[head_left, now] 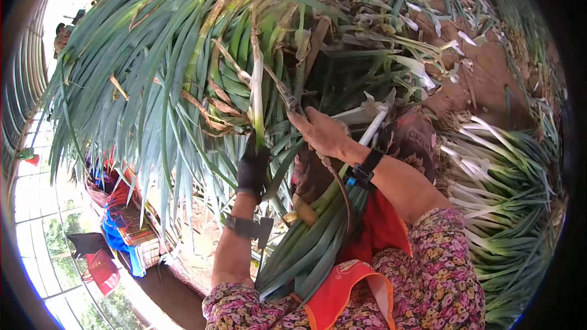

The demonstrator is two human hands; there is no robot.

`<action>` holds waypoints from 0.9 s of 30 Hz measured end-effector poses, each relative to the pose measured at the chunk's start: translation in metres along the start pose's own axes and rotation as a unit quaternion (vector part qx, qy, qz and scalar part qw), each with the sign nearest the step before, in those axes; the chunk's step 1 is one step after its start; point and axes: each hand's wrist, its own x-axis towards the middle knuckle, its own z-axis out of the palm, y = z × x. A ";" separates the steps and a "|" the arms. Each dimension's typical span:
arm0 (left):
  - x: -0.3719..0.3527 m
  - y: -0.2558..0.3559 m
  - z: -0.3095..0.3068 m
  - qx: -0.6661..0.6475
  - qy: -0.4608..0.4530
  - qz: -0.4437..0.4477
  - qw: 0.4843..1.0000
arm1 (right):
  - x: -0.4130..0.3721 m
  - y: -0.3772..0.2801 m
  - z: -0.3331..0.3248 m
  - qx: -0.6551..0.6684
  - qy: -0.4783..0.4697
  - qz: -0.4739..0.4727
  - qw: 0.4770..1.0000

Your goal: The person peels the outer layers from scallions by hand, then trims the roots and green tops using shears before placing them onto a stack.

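My left hand (pixel 254 166), in a black glove, is closed round the green part of a leek-like green onion (pixel 258 95). The onion stands upright, its white stalk and brown root end pointing away from me. My bare right hand (pixel 324 133) is closed on a dirt-covered air blow gun (pixel 292 101); its thin nozzle points toward the onion, and a hose (pixel 343 192) runs back below the wrist. Several more green onions (pixel 312 238) lie across my lap under my forearms, their white ends (pixel 374 125) beyond the right wrist.
A large heap of unpeeled green onions (pixel 153 55) rises ahead and to the left. At right, cleaned onions (pixel 501 189) lie in a row on the soil (pixel 452 98), with peeled scraps (pixel 419 70) above them. Colourful cloth (pixel 122 232) and a dark-and-red item (pixel 101 272) are at left.
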 end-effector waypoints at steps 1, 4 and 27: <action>-0.006 0.004 -0.001 0.016 -0.004 -0.021 1.000 | 0.002 0.002 0.004 -0.003 0.010 -0.008 1.000; -0.017 -0.010 0.000 0.041 -0.012 0.038 0.998 | 0.009 0.010 0.018 -0.021 0.031 -0.023 0.999; -0.058 -0.016 -0.057 -0.333 -0.097 -0.134 0.928 | 0.017 -0.002 0.026 0.138 -0.080 0.032 0.987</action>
